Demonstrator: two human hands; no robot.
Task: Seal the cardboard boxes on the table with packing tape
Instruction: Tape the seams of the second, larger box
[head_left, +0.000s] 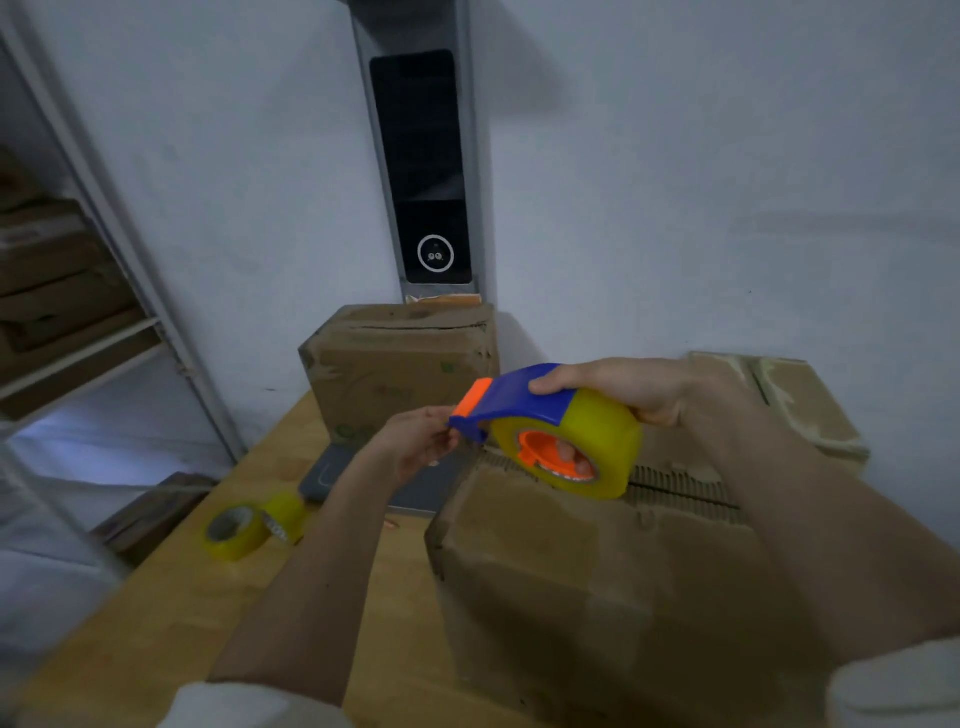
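Sleeves, pale, at both bottom corners; bare forearms reach forward over the wooden worktop (171, 613). Nearest cardboard box (571, 571) sits on the worktop right of centre, brown, top seam with exposed corrugated edge running across its far side. Right hand (644, 395) holds a tape dispenser (524, 402) above that box's far edge: thumb lies on the blue top, fingers (571, 457) curl through the orange core of the yellow-tinted tape roll (571, 447). Dispenser has a blue body and orange tip, tip pointing left. Left hand (421, 441) is at the dispenser's front end, fingers pinched together just under the orange tip; whether they hold the tape end cannot be told, too blurred. Two spare tape rolls (249, 525) lie on the worktop to the left, touching each other, well apart from the hands. Dark flat device (332, 473) lies beyond the left forearm, partly hidden. Second cardboard box (400, 364) stands further back against the wall, top flaps closed with a dark slit. Third box (800, 405) at far right, behind the right hand. Metal shelf rack (78, 291) on the far left holds flat cardboard. Dark panel (421, 166) with a white circle is fixed on the wall above the second box.
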